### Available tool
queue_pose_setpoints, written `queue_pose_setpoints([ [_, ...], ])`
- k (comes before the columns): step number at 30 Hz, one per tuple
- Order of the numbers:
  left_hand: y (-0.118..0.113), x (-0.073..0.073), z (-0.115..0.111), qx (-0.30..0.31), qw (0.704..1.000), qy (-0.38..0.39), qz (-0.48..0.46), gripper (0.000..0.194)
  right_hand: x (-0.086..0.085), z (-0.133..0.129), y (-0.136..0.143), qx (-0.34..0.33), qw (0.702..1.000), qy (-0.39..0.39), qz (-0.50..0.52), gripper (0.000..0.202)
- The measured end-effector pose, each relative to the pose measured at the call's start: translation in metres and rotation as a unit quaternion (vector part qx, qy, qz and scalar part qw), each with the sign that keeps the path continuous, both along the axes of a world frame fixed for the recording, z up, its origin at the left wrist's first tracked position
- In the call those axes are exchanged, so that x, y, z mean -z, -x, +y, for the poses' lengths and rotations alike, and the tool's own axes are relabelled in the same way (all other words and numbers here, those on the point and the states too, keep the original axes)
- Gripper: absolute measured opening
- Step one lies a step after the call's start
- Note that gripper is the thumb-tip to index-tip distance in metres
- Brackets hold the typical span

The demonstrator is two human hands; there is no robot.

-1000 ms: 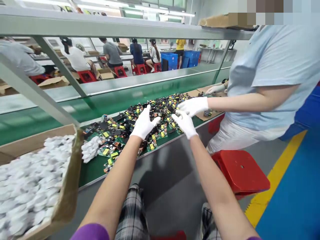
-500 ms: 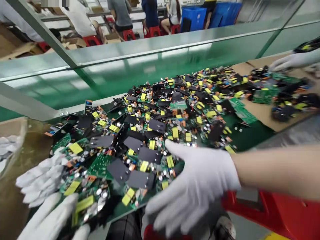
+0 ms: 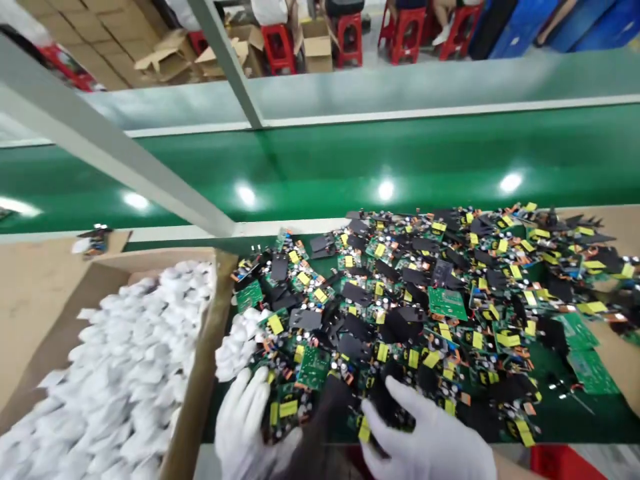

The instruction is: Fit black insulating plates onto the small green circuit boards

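Observation:
Circuit boards with yellow-taped parts and black plates cover the green worktop in a dense heap. My left hand, in a white glove, rests at the heap's front left corner, fingers stretched out and thumb apart, beside a board with a yellow-taped part. Also gloved, my right hand reaches over the front edge of the heap with fingers apart, close to another yellow-taped part. Whether its fingertips touch that board I cannot tell. Between both hands lies a blurred black piece.
A cardboard box full of crumpled white pieces stands left of the heap, with a small white pile beside it. A slanted metal post rises behind. Beyond the green surface, people sit on red stools.
The view has swung left, bringing the box of white pieces fully into sight. My right hand has gone from below the table's front edge to the front boards; my left stays at the left corner.

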State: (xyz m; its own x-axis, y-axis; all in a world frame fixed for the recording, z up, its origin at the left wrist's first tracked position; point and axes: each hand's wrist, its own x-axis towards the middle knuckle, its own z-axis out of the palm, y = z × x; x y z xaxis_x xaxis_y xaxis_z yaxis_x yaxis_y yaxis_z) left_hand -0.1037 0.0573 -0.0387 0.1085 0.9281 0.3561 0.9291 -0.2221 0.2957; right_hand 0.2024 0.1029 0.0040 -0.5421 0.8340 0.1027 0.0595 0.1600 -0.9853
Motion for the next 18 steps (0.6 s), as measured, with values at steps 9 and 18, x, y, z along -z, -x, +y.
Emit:
queue_pose_setpoints([
  [9, -0.017, -0.007, 0.000, 0.047, 0.994, -0.088, 0.050, 0.103, 0.012, -0.020, 0.016, -0.068, 0.978, -0.122, -0.152, 0.029],
  [18, -0.024, -0.003, 0.011, 0.097, 0.979, -0.167, 0.065, 0.088, 0.007, -0.018, -0.024, -0.169, 0.953, -0.084, -0.239, 0.029],
])
